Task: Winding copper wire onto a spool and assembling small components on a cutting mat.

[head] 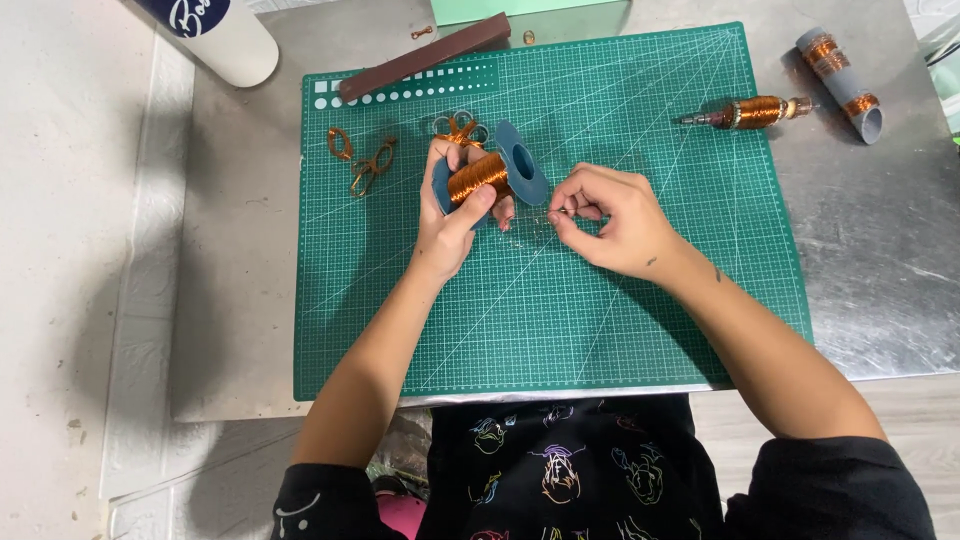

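Both forearms reach over the green mat [620,330] on the counter [890,270]. Left hand [455,215] has its fingers clenched around a copper-wire spool [485,175] with blue flanges, held above the mat. Right hand [605,215] pinches something fine just beside the spool, probably the wire end. Bent wire shapes [362,160] lie finished at left; much wire remains on the spool.

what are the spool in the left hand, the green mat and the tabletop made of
Spool: dark blue-grey flanges, likely matte plastic, wound with shiny orange wire that looks like copper. The left hand grips it; the right hand pinches near a thin strand, hard to see. Green mat: probably rubbery vinyl, matte, with printed white grid lines. Tabletop: seemingly steel, grey with dull reflections and scuffs.
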